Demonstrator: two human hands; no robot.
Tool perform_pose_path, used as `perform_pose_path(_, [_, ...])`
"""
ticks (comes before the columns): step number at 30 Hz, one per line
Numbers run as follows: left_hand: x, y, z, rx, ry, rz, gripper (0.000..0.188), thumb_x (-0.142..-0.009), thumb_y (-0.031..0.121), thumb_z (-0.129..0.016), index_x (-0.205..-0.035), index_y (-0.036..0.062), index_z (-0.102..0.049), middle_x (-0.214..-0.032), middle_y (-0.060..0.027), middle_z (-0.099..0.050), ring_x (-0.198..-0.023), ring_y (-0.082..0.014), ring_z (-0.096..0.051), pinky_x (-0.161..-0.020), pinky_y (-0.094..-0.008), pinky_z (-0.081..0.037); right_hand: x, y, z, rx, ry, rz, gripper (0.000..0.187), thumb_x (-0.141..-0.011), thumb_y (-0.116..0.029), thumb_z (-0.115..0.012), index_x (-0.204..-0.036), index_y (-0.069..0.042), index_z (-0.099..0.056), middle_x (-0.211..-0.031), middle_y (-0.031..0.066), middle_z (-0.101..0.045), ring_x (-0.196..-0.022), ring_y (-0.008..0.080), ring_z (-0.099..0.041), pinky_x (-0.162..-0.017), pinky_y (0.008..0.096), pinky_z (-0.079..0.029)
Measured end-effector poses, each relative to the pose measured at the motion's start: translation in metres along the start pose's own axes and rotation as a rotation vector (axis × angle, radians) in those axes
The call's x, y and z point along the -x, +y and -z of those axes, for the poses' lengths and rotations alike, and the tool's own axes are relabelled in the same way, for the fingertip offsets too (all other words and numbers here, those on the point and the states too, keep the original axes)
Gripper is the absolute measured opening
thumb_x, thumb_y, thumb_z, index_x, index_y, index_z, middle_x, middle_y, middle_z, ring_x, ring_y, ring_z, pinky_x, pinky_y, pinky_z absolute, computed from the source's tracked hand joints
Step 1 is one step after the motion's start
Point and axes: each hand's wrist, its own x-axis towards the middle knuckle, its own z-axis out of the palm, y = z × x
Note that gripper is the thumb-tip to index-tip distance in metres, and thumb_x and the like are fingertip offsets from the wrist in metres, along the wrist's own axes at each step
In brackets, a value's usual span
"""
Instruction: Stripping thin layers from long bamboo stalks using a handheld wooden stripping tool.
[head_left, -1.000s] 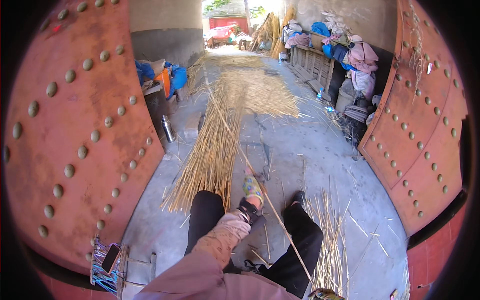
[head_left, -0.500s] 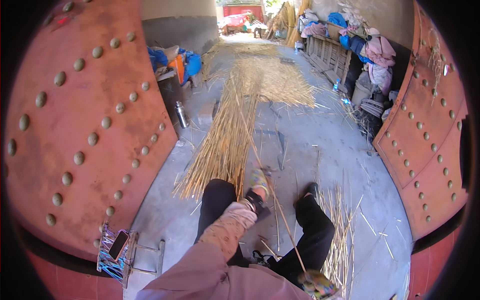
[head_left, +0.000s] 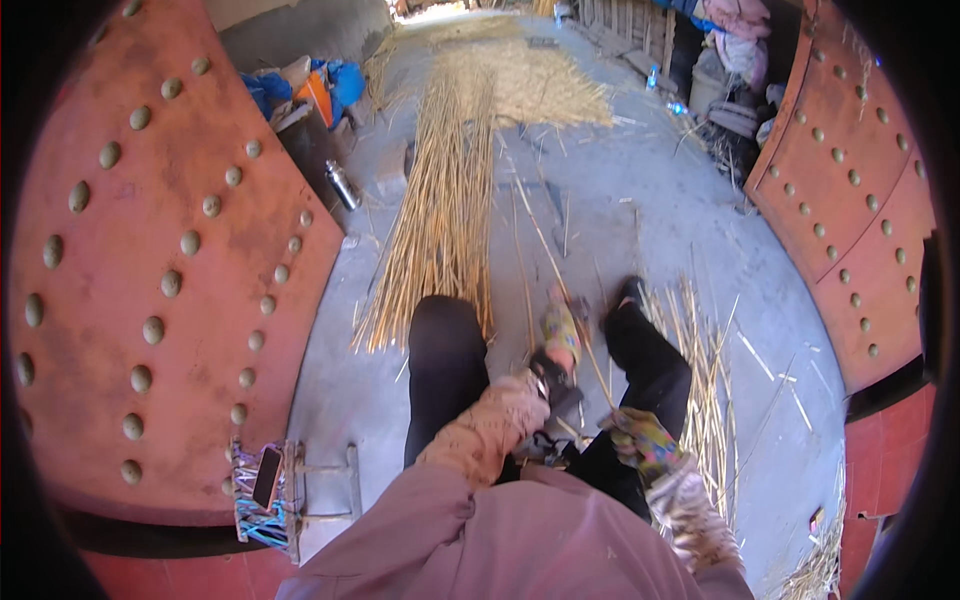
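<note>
The right hand (head_left: 645, 440) grasps a stalk (head_left: 597, 365) (left hand (head_left: 561, 335): cannot tell), and the grey bucket (head_left: 708, 88) beyond hides its contents.

Long stalk (head_left: 598, 368): thin, tan, slanting 11 to 5 o'clock, lower end in right hand (head_left: 642, 445). From view centre: golden stalk pile (head_left: 440, 210) at 11 o'clock, wider at near end; sparser pale stalks (head_left: 710, 390) at 4, lying loosely alongside one another.
</note>
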Motion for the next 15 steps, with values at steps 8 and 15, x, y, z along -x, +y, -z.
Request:
perform_pose_path(8, [-0.023,0.028,-0.007,0.084,0.005,-0.049,0.040,-0.076,0.047,-0.047,-0.096,0.0128,-0.050,-0.081,-0.0029,-0.052,-0.072,-0.0153,-0.049,-0.060,-0.0266,-0.040,0.106,0.096,0.065,0.067,0.002,-0.089,0.036,-0.075,-0.009,-0.054,-0.105,0.009,-0.045,-0.070,0.0114,-0.054,-0.044,0.0084,-0.045,-0.035,0.0206,-0.032])
perform_pose_path(15, [0.050,-0.045,-0.039,-0.050,-0.062,0.079,0.039,-0.076,0.045,-0.047,-0.099,0.0135,-0.049,-0.084,-0.0031,-0.053,-0.076,-0.0159,-0.051,-0.062,-0.0258,-0.040,0.005,0.010,0.024,0.010,0.122,0.215,0.026,-0.081,-0.025,-0.050,-0.092,-0.002,-0.050,-0.054,-0.0001,-0.045,-0.036,0.0042,-0.037,-0.032,0.0163,-0.030])
